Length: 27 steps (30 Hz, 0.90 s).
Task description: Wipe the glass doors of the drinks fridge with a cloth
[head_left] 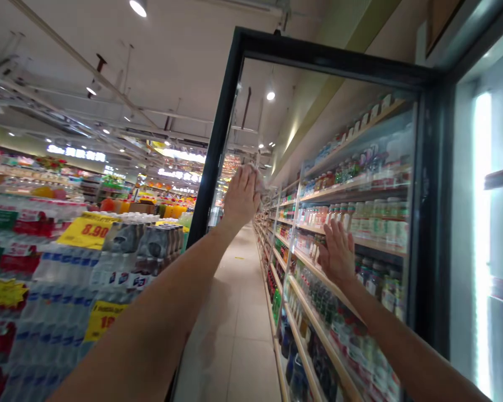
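Observation:
A glass cooler door (331, 62) with a black frame stands swung open before me. High on the pane, near its left edge, my left hand (242, 196) presses a pale, crumpled cloth (257, 177) against the glass. The palm covers most of the cloth, so its exact kind is hard to make out. Lower and further right, my right hand (337, 254) is raised with fingers apart and nothing in it. It is at the glass; whether it touches the pane I cannot tell.
Shelves of bottled drinks (352, 220) show through the glass. Stacked water bottle packs (54, 296) with yellow price signs (90, 229) stand on the left. A tiled aisle floor (243, 335) runs ahead. At right is the lit cooler interior (482, 234).

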Tool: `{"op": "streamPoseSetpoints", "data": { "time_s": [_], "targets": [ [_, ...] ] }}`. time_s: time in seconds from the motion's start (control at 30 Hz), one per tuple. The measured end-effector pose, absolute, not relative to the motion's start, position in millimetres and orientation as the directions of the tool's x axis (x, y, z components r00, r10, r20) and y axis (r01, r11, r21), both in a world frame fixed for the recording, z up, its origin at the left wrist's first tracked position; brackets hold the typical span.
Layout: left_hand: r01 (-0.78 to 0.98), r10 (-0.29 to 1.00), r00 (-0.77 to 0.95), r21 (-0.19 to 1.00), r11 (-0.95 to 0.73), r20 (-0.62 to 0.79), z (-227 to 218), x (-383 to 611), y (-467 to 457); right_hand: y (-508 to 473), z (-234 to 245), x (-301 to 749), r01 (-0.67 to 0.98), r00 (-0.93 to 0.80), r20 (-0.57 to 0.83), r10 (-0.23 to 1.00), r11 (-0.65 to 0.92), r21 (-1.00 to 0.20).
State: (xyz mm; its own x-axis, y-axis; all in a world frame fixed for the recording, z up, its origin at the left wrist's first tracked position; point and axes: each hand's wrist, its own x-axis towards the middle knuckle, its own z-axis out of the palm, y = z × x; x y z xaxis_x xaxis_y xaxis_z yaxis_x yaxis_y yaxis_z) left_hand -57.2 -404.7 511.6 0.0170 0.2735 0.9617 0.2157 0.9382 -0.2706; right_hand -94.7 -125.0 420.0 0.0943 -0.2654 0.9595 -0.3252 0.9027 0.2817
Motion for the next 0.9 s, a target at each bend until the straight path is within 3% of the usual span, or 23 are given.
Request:
{"op": "streamPoseSetpoints", "data": {
  "time_s": [0.03, 0.1, 0.17, 0.2, 0.23, 0.27, 0.33, 0.4, 0.43, 0.47, 0.53, 0.6, 0.63, 0.67, 0.73, 0.77, 0.8, 0.87, 0.9],
  "targets": [
    [0.211, 0.255, 0.027, -0.255, 0.944, 0.967, 507, -57, -406, -125, 419, -94, -0.320, 0.108, 0.960, -0.258, 0.905, 0.279],
    [0.240, 0.510, 0.026, -0.500, 0.832, 0.860, 484, -57, -402, -127, 418, -94, -0.319, 0.134, 0.958, -0.255, 0.904, 0.285],
    [0.305, 0.840, 0.030, -0.806, 0.508, 0.541, 457, -57, -397, -128, 417, -94, -0.316, 0.134, 0.956, -0.262, 0.903, 0.292],
    [0.325, 0.901, 0.027, -0.856, 0.402, 0.433, 450, -57, -397, -128, 417, -95, -0.312, 0.129, 0.956, -0.265, 0.904, 0.293],
    [0.331, 0.912, 0.018, -0.863, 0.380, 0.409, 448, -57, -399, -128, 417, -95, -0.308, 0.127, 0.956, -0.266, 0.905, 0.293],
    [0.320, 0.871, 0.002, -0.826, 0.464, 0.490, 451, -56, -403, -127, 417, -96, -0.305, 0.125, 0.956, -0.264, 0.907, 0.290],
    [0.254, 0.616, -0.019, -0.592, 0.765, 0.788, 463, -55, -410, -127, 417, -96, -0.305, 0.123, 0.958, -0.260, 0.908, 0.286],
    [0.215, 0.389, -0.002, -0.380, 0.900, 0.921, 468, -54, -412, -127, 417, -96, -0.312, 0.126, 0.958, -0.258, 0.906, 0.285],
    [0.225, 0.399, 0.004, -0.390, 0.893, 0.917, 465, -54, -411, -127, 417, -96, -0.317, 0.124, 0.958, -0.258, 0.905, 0.285],
    [0.255, 0.504, 0.008, -0.489, 0.834, 0.863, 458, -54, -408, -127, 417, -95, -0.318, 0.120, 0.958, -0.261, 0.904, 0.286],
    [0.337, 0.803, 0.024, -0.761, 0.554, 0.596, 442, -54, -404, -128, 417, -95, -0.311, 0.116, 0.957, -0.265, 0.906, 0.288],
    [0.375, 0.916, 0.038, -0.855, 0.358, 0.400, 437, -55, -408, -128, 417, -95, -0.304, 0.111, 0.958, -0.265, 0.909, 0.287],
    [0.366, 0.894, 0.026, -0.836, 0.409, 0.448, 439, -55, -414, -128, 417, -95, -0.302, 0.110, 0.958, -0.263, 0.910, 0.284],
    [0.338, 0.813, 0.011, -0.767, 0.546, 0.583, 444, -54, -421, -128, 417, -95, -0.302, 0.110, 0.959, -0.261, 0.910, 0.283],
    [0.255, 0.508, -0.001, -0.491, 0.833, 0.861, 450, -53, -437, -129, 417, -94, -0.302, 0.107, 0.961, -0.255, 0.913, 0.275],
    [0.221, 0.382, 0.006, -0.374, 0.901, 0.924, 447, -52, -443, -129, 418, -94, -0.301, 0.108, 0.962, -0.252, 0.914, 0.273],
    [0.204, 0.349, 0.014, -0.344, 0.916, 0.937, 439, -50, -448, -129, 418, -94, -0.300, 0.110, 0.962, -0.251, 0.914, 0.273],
    [0.233, 0.559, 0.010, -0.545, 0.805, 0.829, 415, -47, -453, -130, 418, -93, -0.301, 0.118, 0.961, -0.250, 0.913, 0.274],
    [0.279, 0.726, 0.006, -0.699, 0.659, 0.687, 402, -45, -453, -130, 418, -92, -0.303, 0.116, 0.961, -0.251, 0.912, 0.275]
  ]
}}
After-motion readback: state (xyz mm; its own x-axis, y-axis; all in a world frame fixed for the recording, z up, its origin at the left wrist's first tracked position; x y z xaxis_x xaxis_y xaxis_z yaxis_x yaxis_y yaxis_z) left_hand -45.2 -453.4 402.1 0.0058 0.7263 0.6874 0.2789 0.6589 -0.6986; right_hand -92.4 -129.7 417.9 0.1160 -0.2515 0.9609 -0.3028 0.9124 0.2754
